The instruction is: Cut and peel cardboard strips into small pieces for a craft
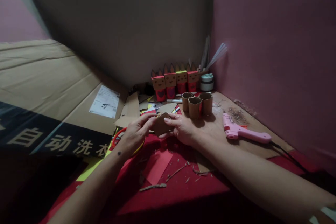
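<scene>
Between my two hands is a small brown piece of cardboard [160, 125], held above the red tabletop. My left hand [138, 131] grips its left edge, fingers along the top. On the other side my right hand [181, 128] pinches it with the thumb on its face. Scissors with an orange-red handle [117, 139] lie partly hidden under my left hand. A red paper rectangle [158, 167] rests on the table below. Just beyond my right hand stand three short cardboard tubes [195, 108], upright and open at the top.
A pink glue gun [243, 131] with a cord lies at right on a cardboard sheet. Behind stand several red cups with cardboard animal faces [170, 80] and a lidded jar [207, 82] near glue sticks [217, 55]. A large printed carton [60, 101] leans at left. Cardboard scraps [153, 187] lie in front.
</scene>
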Demonstrator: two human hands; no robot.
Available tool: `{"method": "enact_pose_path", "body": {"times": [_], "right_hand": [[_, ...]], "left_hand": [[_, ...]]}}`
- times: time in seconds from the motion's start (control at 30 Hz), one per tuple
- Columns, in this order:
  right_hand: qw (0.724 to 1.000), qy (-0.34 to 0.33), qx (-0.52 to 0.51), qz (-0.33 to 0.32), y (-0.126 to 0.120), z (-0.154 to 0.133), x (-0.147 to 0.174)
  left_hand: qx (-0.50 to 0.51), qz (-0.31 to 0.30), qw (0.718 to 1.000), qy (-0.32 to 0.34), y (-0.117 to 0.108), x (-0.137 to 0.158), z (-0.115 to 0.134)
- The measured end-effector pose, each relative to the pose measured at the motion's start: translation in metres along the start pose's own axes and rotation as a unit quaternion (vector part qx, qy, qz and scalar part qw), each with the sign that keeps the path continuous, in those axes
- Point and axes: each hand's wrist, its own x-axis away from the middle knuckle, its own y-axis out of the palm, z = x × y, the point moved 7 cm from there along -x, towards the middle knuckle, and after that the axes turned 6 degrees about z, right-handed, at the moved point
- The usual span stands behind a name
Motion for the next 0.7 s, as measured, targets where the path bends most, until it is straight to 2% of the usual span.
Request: {"method": "enact_pose_path", "body": {"times": [0.13,0.27,0.37,0.47,0.57,0.7], "right_hand": [[1.000,-0.025,0.007,0.004,-0.002,-0.002,-0.001],[0.999,-0.031,0.011,0.012,-0.004,-0.001,0.001],[0.999,-0.038,0.015,0.008,-0.002,-0.003,0.003],[0.999,-0.042,0.020,0.014,-0.001,-0.006,0.004],[0.997,-0.059,0.022,0.048,-0.005,-0.011,0.004],[0.995,-0.047,0.026,0.082,-0.009,-0.009,0.003]], "left_hand": [[0.028,0.013,0.999,-0.034,0.001,-0.011,-0.007],[0.111,-0.016,0.991,-0.079,0.007,-0.014,-0.025],[0.140,-0.027,0.986,-0.087,0.010,-0.014,-0.035],[0.101,0.019,0.993,-0.056,0.004,-0.013,-0.033],[-0.004,0.059,0.998,0.015,-0.001,-0.009,-0.022],[-0.103,0.119,0.982,0.102,-0.005,-0.002,-0.008]]}}
